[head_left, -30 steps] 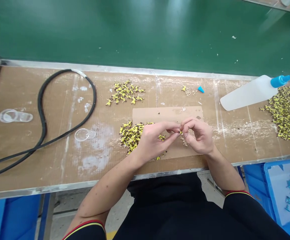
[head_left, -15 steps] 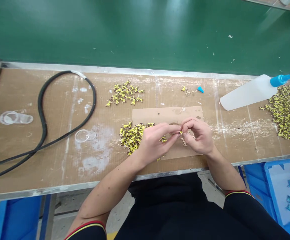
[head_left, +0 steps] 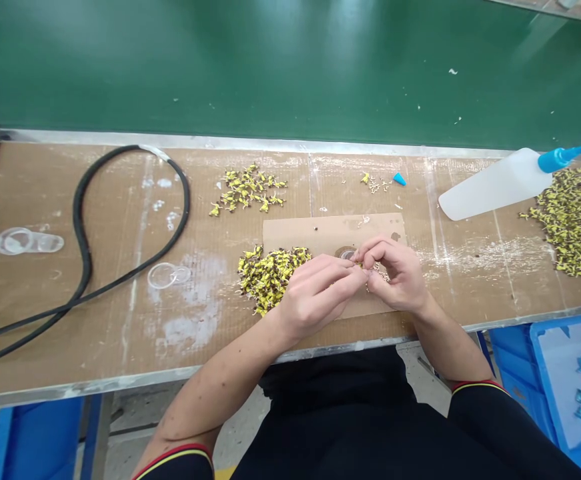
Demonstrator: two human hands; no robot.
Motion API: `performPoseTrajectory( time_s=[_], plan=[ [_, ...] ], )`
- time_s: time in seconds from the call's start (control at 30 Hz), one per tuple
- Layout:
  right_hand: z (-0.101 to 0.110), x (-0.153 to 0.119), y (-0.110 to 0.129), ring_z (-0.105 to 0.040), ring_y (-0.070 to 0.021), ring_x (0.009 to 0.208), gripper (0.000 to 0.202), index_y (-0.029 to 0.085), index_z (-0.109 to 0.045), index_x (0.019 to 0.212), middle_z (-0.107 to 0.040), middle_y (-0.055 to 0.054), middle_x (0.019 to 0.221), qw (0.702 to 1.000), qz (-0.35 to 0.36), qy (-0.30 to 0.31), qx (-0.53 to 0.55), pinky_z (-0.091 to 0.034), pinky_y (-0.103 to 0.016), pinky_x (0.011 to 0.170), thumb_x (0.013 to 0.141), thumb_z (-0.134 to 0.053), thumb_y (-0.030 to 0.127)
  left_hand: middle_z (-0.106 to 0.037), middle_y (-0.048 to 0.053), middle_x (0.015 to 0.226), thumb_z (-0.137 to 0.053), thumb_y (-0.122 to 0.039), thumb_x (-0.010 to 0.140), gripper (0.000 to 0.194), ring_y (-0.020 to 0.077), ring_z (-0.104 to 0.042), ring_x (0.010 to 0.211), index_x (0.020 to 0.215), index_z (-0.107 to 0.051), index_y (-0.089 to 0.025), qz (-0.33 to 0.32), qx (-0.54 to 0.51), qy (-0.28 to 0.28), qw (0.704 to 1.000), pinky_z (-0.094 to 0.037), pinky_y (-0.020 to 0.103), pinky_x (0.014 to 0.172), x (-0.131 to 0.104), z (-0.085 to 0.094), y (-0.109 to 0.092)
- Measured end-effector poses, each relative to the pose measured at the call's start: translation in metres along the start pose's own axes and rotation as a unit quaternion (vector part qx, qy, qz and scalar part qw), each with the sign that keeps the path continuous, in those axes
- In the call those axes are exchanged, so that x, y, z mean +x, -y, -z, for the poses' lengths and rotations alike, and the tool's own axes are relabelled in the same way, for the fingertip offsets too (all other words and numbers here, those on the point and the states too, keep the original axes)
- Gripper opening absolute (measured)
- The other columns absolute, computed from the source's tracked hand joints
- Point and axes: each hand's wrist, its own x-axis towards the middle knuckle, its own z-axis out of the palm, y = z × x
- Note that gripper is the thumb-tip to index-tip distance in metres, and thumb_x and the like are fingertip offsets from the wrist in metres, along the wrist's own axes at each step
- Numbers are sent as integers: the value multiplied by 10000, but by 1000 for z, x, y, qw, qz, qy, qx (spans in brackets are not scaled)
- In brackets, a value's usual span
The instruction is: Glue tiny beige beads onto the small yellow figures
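Note:
Over a cardboard sheet (head_left: 290, 231), my left hand (head_left: 319, 293) and my right hand (head_left: 395, 275) meet fingertip to fingertip. Pinched between them is a tiny yellow piece (head_left: 359, 264), mostly covered by the fingers. Both hands are closed on it. A small round dish (head_left: 345, 252) shows just behind the fingertips. Tiny pale pieces (head_left: 383, 273) lie partly hidden under my right hand. Beside my left hand is a heap of small yellow and dark brown figures (head_left: 269, 277).
Farther back lie a looser group of yellow figures (head_left: 250, 188) and a blue cap (head_left: 399, 179). A white squeeze bottle (head_left: 495, 185) with a blue nozzle rests by a large yellow pile (head_left: 577, 227) at right. A black cable (head_left: 81, 227) loops across the left side.
My left hand has turned, its fingers now reaching over the yellow piece and covering more of it. The round dish behind the fingertips shows more. The view has shifted slightly.

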Motion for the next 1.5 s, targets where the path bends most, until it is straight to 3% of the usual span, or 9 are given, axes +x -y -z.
performPoseTrajectory(
  time_s=[0.2, 0.4, 0.53, 0.7, 0.8, 1.07, 1.2, 1.33, 1.5],
  plan=[
    [-1, -1, -1, -692, -156, 789, 169, 226, -579, 814, -688, -22, 869, 1000, -9, 1, 4, -583, -301, 686, 773, -586, 62, -777, 16, 856, -669, -36, 887, 239, 127, -759, 783, 1052, -629, -205, 34, -13, 2, 999, -618, 219, 744, 3, 2, -1],
    [-10, -2, 0, -701, -156, 805, 177, 226, -572, 812, -669, -21, 867, 999, -12, -36, -9, -592, -307, 702, 799, -586, 51, -780, 29, 865, -673, 5, 847, 259, 136, -757, 751, 1005, -635, -197, 85, 8, -23, 996, -621, 230, 729, -2, -3, -11],
    [-11, -3, -2, -695, -153, 786, 177, 224, -588, 818, -669, -17, 847, 999, -14, -47, 2, -591, -303, 686, 804, -598, 48, -772, -9, 810, -701, -35, 844, 221, 119, -757, 710, 965, -643, -212, 147, -27, -38, 988, -621, 204, 696, -3, -4, -11],
    [-4, -5, -3, -674, -148, 776, 154, 223, -642, 905, -688, -24, 857, 999, 0, -35, 7, -577, -284, 643, 845, -618, 83, -784, 22, 803, -783, -151, 834, 201, 140, -785, 733, 960, -631, -184, 305, -180, -47, 934, -636, 195, 680, 0, -3, -9],
    [0, -5, -2, -677, -148, 797, 176, 226, -663, 975, -711, -29, 894, 1000, 8, -17, 16, -580, -280, 647, 866, -627, 93, -788, 37, 825, -801, -190, 830, 216, 140, -789, 745, 955, -626, -178, 349, -237, -43, 906, -648, 200, 702, 1, -2, -9],
    [1, -3, 1, -689, -148, 733, 107, 223, -683, 910, -732, -23, 832, 999, 23, -30, -10, -578, -275, 617, 877, -668, 122, -789, 48, 866, -782, -213, 854, 170, 123, -774, 758, 956, -653, -170, 336, -261, -32, 904, -649, 208, 719, 2, -1, -6],
    [2, -3, 1, -704, -153, 729, 115, 233, -681, 915, -747, -24, 843, 997, 56, -42, -46, -581, -282, 611, 876, -680, 124, -783, 45, 861, -756, -169, 868, 130, 127, -765, 784, 972, -679, -181, 293, -233, -37, 927, -643, 232, 746, -2, -2, -5],
    [2, -3, 1, -707, -155, 725, 139, 235, -672, 907, -741, -23, 833, 992, 86, -52, -74, -577, -285, 605, 864, -677, 103, -790, 33, 872, -739, -75, 848, 207, 132, -768, 789, 1006, -689, -198, 225, -184, -33, 956, -632, 234, 737, -4, 0, -3],
    [-1, -4, 0, -682, -150, 703, 140, 240, -651, 854, -721, -9, 803, 995, 72, -53, -53, -555, -281, 587, 843, -661, 101, -786, 16, 848, -719, -44, 843, 212, 129, -770, 757, 977, -673, -201, 172, -115, -32, 978, -628, 221, 711, -1, 0, -6]
  ],
)
